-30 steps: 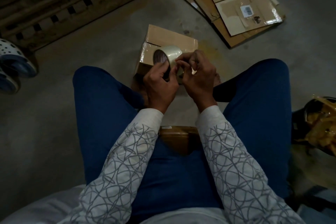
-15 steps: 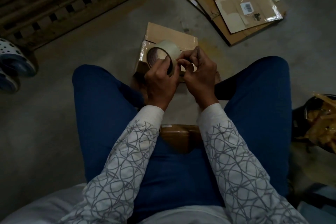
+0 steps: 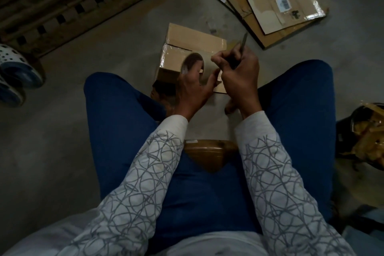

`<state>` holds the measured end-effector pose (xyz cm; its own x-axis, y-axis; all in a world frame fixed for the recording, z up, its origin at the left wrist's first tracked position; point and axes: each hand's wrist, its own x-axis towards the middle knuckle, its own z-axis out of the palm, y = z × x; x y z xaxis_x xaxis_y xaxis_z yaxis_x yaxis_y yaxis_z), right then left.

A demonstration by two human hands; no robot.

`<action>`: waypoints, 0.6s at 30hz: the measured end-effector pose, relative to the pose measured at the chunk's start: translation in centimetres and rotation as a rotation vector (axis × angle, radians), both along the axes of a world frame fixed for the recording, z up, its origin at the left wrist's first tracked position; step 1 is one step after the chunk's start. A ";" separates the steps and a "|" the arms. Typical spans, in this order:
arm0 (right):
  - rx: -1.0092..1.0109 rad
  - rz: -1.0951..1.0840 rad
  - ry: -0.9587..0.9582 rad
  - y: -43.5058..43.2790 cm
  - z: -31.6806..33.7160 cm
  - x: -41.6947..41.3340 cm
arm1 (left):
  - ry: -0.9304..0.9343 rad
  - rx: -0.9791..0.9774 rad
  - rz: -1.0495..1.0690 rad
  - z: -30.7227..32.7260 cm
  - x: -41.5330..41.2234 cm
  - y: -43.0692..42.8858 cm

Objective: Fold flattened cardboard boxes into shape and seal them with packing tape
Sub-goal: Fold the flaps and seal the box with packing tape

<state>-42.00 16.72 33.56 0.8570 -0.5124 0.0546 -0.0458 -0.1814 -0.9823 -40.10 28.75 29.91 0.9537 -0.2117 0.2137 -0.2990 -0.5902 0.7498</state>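
Tape roll point(image 3: 207, 68) gripped in left hand point(image 3: 193, 91) above folded box point(image 3: 193, 37); right hand point(image 3: 239, 75) clenched round thin blade point(image 3: 243, 42), seemingly freeing tape end; next, strip along box seam.

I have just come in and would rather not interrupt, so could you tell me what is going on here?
A seated person is working over a folded cardboard box that stands on the floor between their knees. The left hand holds a roll of packing tape above the box. The right hand grips a slim tool, possibly a blade, right beside the roll. Clear tape shows along the box's edges. A stack of flattened cardboard lies on the floor beyond.
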 end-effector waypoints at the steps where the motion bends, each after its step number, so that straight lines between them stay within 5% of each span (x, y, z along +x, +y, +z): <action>1: -0.012 0.009 -0.008 0.1 0.0 -0.1 | -0.004 0.010 0.016 -0.1 0.3 0.1; 7: 0.040 -0.003 -0.006 -0.1 -0.2 -0.2 | 0.014 0.065 0.034 0.1 1.9 0.7; 12: 0.054 0.025 -0.005 -0.3 0.1 -0.2 | 0.376 -0.083 0.125 0.4 2.6 1.6; 18: 0.011 0.016 0.034 -0.9 -0.4 0.5 | 0.262 0.136 -0.005 0.7 2.0 1.9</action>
<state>-41.51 15.80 33.13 0.8663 -0.4991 0.0200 -0.0760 -0.1712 -0.9823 -38.10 30.61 30.62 0.9715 -0.2263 -0.0705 -0.1086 -0.6894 0.7162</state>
